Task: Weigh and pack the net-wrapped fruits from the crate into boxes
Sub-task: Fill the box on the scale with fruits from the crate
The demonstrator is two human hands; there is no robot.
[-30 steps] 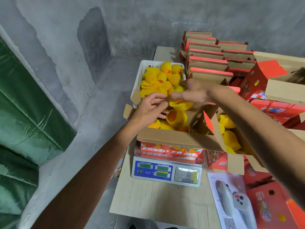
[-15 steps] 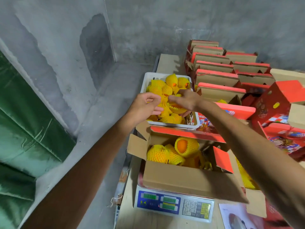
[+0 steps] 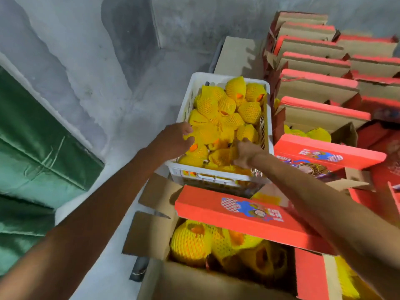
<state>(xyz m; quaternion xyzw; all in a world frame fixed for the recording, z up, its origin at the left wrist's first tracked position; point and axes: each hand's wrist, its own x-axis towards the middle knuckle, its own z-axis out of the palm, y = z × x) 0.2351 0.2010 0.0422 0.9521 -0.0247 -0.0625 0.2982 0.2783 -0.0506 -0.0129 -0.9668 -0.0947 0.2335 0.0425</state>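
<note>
A white plastic crate (image 3: 216, 177) stands on the table, heaped with fruits in yellow foam nets (image 3: 231, 105). My left hand (image 3: 173, 141) is at the crate's left side, its fingers and thumb curled round one net-wrapped fruit (image 3: 203, 135). My right hand (image 3: 245, 151) digs into the pile near the crate's front right, fingers curled on another netted fruit (image 3: 223, 155). Just in front of the crate lies an open cardboard box (image 3: 194, 282) with a red flap (image 3: 238, 213); several netted fruits (image 3: 190, 243) lie inside it.
Rows of open red-and-brown boxes (image 3: 313, 83) fill the table to the right. One box beside the crate (image 3: 324, 154) holds netted fruits. A grey concrete wall and a green tarp (image 3: 32, 159) lie to the left, beyond the table's left edge.
Both hands moved from above the near box forward into the crate and sank among the fruits. The view came closer, and the scale under the box dropped out of sight.
</note>
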